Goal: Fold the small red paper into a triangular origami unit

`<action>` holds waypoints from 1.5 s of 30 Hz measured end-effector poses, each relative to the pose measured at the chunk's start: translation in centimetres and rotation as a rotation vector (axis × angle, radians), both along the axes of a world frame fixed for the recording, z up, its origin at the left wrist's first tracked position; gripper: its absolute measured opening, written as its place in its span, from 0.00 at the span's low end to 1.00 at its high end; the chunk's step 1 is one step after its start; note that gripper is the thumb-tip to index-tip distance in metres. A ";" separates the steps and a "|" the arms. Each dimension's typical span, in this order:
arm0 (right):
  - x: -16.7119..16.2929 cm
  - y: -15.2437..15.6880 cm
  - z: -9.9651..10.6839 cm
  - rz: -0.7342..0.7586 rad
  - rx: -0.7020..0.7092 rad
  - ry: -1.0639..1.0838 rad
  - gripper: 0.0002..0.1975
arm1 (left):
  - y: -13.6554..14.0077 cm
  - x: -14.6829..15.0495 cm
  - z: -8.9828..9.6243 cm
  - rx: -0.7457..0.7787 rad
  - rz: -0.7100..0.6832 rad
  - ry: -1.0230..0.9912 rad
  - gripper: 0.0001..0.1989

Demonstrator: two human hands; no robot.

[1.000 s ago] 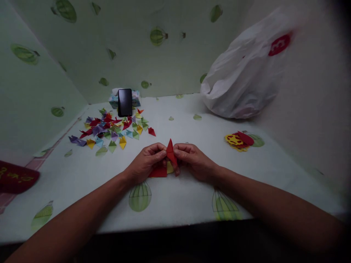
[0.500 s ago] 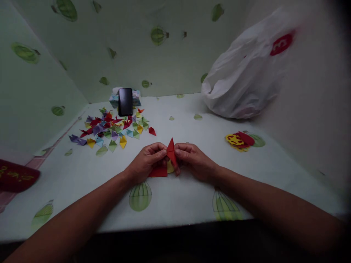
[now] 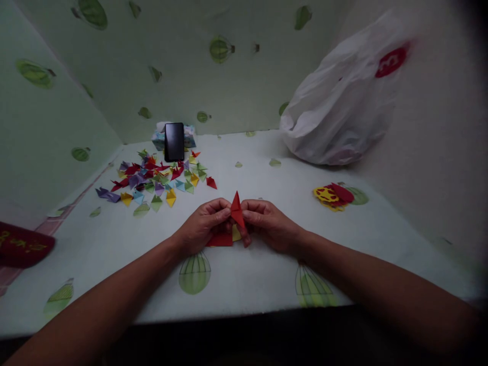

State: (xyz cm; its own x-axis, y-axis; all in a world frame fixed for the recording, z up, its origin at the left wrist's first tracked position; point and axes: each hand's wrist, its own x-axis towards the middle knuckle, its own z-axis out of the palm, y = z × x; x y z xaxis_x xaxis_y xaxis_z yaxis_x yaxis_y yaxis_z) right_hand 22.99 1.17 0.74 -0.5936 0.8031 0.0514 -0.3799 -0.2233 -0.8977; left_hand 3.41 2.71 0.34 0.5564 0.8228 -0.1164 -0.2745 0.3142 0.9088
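Both hands meet above the near middle of the tabletop [image 3: 251, 282], working on a small piece of folded red paper [image 3: 237, 208] that stands between them with its narrow point up and away from the person. The left hand [image 3: 208, 221] has a narrow grip on the paper's left edge, thumb and forefinger pinched together; the right hand [image 3: 272, 223] pinches the right edge in the same way, its lower fingers curled beneath. Just under the hands lie a flat red sheet [image 3: 221, 239] and, beside it, a bit of yellow paper [image 3: 236, 234], both partly covered. Farther off to the left spreads a loose heap of folded paper pieces [image 3: 163, 179] in red, purple, blue, green, yellow and orange. Behind the heap, a dark-screened smartphone [image 3: 174, 142] stands upright in front of a tissue box [image 3: 189, 136]. To the right, a yellow openwork cutout [image 3: 325, 194] lies together with a rounded red piece [image 3: 342, 192], and beyond them sits a bulging white plastic bag [image 3: 335, 112]. At the far left edge is a red object [image 3: 25, 246] with yellow markings, cut off by the frame.
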 end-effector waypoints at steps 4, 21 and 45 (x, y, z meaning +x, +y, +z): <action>0.0 0.0 -0.1 0.015 -0.013 0.012 0.13 | 0.0 0.0 0.1 -0.021 -0.011 -0.008 0.12; 0.1 0.1 -0.4 0.016 0.033 -0.004 0.11 | -0.1 0.2 0.2 0.142 0.056 0.098 0.10; 0.2 0.3 0.4 -0.444 0.429 -0.706 0.14 | -1.4 0.7 1.1 0.568 0.305 0.581 0.05</action>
State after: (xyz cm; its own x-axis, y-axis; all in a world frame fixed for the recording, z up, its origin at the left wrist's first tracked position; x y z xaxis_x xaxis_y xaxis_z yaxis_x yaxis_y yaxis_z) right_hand 23.22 1.43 1.18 -0.2441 0.9595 0.1409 0.3129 0.2155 -0.9250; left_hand 4.15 1.35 1.47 0.2820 0.9459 0.1602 0.2830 -0.2415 0.9282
